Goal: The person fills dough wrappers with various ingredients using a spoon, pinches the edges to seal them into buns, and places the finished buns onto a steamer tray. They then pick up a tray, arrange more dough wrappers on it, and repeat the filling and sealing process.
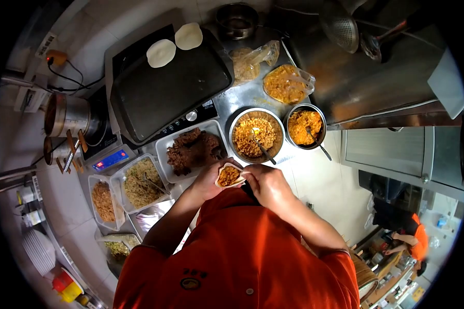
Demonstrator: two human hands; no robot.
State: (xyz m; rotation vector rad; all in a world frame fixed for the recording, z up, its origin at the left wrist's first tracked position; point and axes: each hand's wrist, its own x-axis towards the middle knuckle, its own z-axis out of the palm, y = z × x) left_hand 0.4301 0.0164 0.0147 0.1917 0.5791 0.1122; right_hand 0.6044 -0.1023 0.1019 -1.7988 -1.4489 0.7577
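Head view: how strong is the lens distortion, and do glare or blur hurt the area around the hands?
Head view: strong fisheye, black corners, counter edges bowed; centre sharp, so the left hand cupping the filled flatbread and the right hand against it read clearly; soft glare on the steel surface at upper right; the far right rim is dim and smeared.

Black griddle (170, 92) at centre; two dough rounds (161, 53) touching at its far edge. Steel pot (236, 20) behind. Two bags (287, 83) of orange filling to the right of the griddle. Near side: large bowl (232, 129) of yellow crumbs with spoon, beside a small bowl (287, 116) of orange mix, also with spoon. Left of these, a row of trays: brown meat (191, 149), pale shreds (139, 183), orange bits (104, 201). Scale (111, 159) with blue display just beyond the trays. Plates (38, 250) stacked far left.
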